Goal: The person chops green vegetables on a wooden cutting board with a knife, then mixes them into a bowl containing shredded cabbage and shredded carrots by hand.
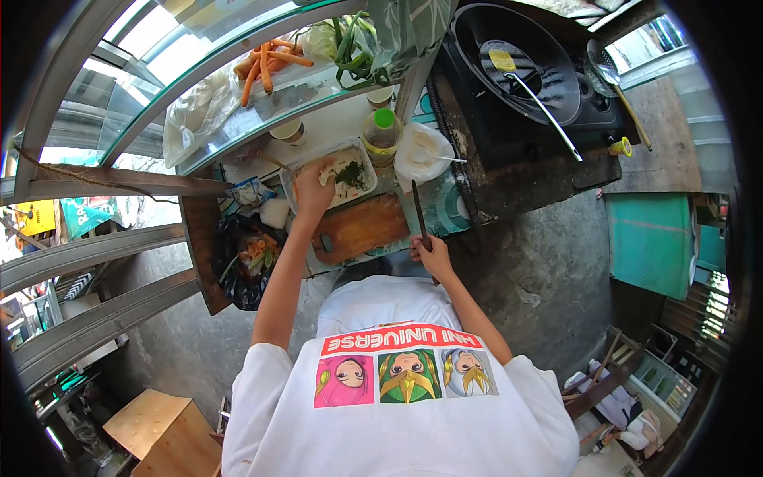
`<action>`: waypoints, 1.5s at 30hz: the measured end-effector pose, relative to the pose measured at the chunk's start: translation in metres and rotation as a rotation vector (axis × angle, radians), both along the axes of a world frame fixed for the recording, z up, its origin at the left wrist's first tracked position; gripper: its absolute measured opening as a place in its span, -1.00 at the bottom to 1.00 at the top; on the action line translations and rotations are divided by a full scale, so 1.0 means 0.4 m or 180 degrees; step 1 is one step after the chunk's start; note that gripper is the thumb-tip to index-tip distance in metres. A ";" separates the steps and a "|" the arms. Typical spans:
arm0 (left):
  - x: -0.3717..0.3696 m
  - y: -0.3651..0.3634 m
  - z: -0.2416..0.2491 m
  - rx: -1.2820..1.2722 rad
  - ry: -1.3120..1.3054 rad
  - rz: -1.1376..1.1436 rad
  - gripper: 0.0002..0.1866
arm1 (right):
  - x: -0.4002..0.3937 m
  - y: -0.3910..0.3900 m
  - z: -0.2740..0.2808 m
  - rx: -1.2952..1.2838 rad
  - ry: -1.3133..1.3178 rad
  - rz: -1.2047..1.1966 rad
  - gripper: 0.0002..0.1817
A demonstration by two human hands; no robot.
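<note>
Left hand [315, 187], fingers curled, at plastic tub [373, 183] near chopped greens [350, 173]; cannot tell if gripping. Right hand [431, 256] closed round knife [419, 208] beside cutting board [367, 229].

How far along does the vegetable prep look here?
Seemingly done: chopped greens lie in the tub, scraps fill the black bag, and the cutting board is bare. In hand: the left hand is in the tub, its grip hidden; the right hand holds the knife. Possibly left: the carrots are uncut, and no food shows in the pan.
</note>
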State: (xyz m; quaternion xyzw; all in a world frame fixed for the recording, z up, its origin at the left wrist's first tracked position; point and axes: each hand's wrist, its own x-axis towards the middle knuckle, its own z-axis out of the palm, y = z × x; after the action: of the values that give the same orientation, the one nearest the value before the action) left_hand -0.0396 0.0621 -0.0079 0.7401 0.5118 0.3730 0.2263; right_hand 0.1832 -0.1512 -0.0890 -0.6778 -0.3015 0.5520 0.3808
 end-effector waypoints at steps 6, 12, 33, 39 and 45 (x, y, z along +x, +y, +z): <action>-0.021 -0.072 0.048 -0.0118 -0.0143 0.0212 -0.92 | -0.004 0.000 0.000 -0.0051 0.0051 -0.0100 -0.82; -0.127 -0.175 -0.059 0.0577 0.0579 0.0346 -0.74 | 0.009 -0.004 0.009 -0.0047 0.0046 -0.0051 -0.82; -0.267 -0.187 -0.209 -0.1094 0.0549 0.0154 -0.78 | 0.002 -0.001 0.014 -0.0106 -0.0004 0.0057 -0.81; -0.275 -0.179 -0.135 -0.1089 0.0519 -0.0136 -0.81 | 0.008 -0.006 0.003 -0.0094 -0.0047 0.0108 -0.81; -0.280 -0.254 0.004 -0.3265 -0.1695 0.0007 -0.84 | 0.012 -0.010 0.043 -0.0152 0.0019 -0.0091 -0.81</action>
State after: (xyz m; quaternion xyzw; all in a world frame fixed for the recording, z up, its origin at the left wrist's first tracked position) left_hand -0.1515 -0.0397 -0.0062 0.4157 0.5533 0.2508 0.6768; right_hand 0.1880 -0.1554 -0.0718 -0.6892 -0.2774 0.5556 0.3733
